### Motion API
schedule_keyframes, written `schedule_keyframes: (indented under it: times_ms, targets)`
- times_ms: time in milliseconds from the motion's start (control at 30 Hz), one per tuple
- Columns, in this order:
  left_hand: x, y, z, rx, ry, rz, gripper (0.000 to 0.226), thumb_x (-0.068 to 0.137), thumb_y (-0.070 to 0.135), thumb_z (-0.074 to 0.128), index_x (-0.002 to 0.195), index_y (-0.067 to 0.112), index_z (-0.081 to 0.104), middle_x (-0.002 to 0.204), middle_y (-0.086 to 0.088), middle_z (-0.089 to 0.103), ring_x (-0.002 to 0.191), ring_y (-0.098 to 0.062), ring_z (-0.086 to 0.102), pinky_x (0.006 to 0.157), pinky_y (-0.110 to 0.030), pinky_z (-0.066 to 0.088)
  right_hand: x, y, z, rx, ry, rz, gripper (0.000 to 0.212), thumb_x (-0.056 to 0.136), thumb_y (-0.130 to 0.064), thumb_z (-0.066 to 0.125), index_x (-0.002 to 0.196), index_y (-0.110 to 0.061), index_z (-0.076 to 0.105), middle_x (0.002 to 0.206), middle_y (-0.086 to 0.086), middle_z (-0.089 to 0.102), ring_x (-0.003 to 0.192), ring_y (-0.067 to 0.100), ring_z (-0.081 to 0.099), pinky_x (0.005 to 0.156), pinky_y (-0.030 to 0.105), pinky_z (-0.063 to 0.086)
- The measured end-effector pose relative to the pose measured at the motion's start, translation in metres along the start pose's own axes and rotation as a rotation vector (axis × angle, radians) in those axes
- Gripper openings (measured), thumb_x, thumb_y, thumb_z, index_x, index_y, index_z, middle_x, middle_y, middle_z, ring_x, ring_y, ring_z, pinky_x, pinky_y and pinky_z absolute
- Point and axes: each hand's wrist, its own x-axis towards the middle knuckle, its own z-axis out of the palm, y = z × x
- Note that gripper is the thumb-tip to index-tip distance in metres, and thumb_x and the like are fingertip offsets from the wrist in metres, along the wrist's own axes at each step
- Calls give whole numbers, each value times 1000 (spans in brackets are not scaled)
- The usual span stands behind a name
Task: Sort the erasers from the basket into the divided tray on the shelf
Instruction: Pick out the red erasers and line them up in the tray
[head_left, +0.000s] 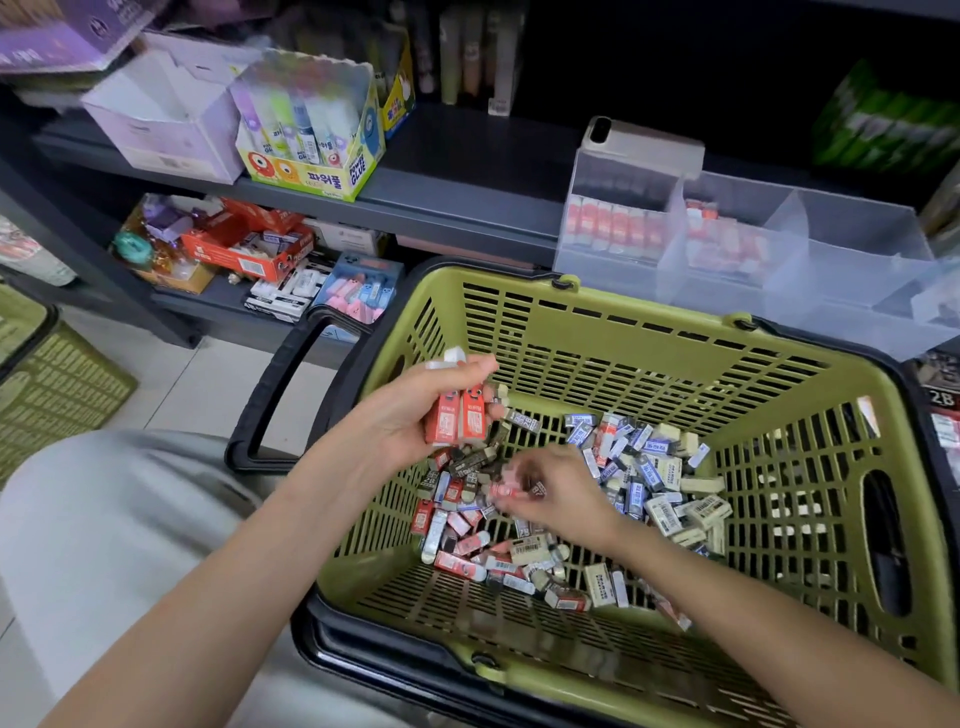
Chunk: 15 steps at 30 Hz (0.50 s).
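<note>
basket (649, 332) on tiled floor | divided tray (727, 291) on dark shelf (457, 208)

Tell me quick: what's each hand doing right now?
Left hand: closed on a bunch of red erasers, held above the basket.
Right hand: down in the eraser pile, pinching one red eraser; blurred.

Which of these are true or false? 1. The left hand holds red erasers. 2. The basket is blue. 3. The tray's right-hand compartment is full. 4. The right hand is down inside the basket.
1. True: the left hand grips red erasers.
2. False: the basket is olive green.
3. False: the divided tray holds erasers only in its left and middle compartments.
4. True: the right hand is among the loose erasers.
</note>
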Motion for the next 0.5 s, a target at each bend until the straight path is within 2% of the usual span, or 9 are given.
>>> schedule_keyframes:
  times_ms: [67,100,167,200,300,367,433,467,500]
  targets:
    - [4,-2,5,-30,7,-11,43,65,17,74,103,7,58,66,-3,65,61,-17,67,61,-32,59,-4,-19,-31,477,68,200,51,66,-53,70,96,-13,61,84,0,65,71,5,64,72,24,54]
    - [7,-4,8,-38,15,-19,43,64,17,75,102,7,57,66,-3,65,61,-17,67,62,-34,59,-5,-26,-47,681,93,254,56,62,-51,72,96,-8,61,81,5,66,68,7,65,65,22,54]
    - [11,-7,15,-15,28,-33,52,62,23,78,106,6,57,72,-5,64,60,-15,66,62,-32,58,-8,-38,-73,926,106,268,59,60,-46,76,95,-1,61,73,3,67,61,9,62,55,17,49]
    - [13,-10,17,22,18,-44,56,61,31,78,107,7,58,78,-6,64,62,-15,66,62,-31,57,-8,-46,-82,1008,97,239,53,61,-41,77,93,0,63,70,1,66,56,8,59,48,17,45]
    - [13,-17,26,167,-159,-67,57,61,62,68,96,17,71,85,-6,71,72,-16,67,70,-30,55,-3,-68,-93,1061,96,199,36,67,-29,75,91,-4,67,68,-1,67,51,6,55,42,17,42]
    - [13,-22,30,185,-242,-37,63,53,75,68,93,28,75,85,-4,74,73,-14,70,68,-28,56,-1,-76,-91,1032,167,229,29,71,-27,75,92,-6,71,70,-2,70,51,4,56,43,17,42]
    - [16,-27,32,157,-211,-4,68,46,73,75,98,29,74,90,-3,74,75,-13,70,69,-30,57,2,-78,-87,960,293,282,16,78,-25,73,88,-13,75,73,-5,73,54,1,61,45,14,44]
    - [17,-29,34,135,-183,21,62,50,66,77,98,27,72,91,-3,74,75,-13,70,68,-31,57,2,-79,-84,888,344,321,13,82,-28,70,82,-17,75,73,-5,73,58,0,62,49,15,47]
    - [17,-32,37,93,-163,47,51,57,57,77,96,25,71,89,-3,74,75,-13,70,66,-32,58,2,-79,-81,814,369,353,21,85,-33,66,74,-17,74,71,-3,73,61,3,63,56,18,51]
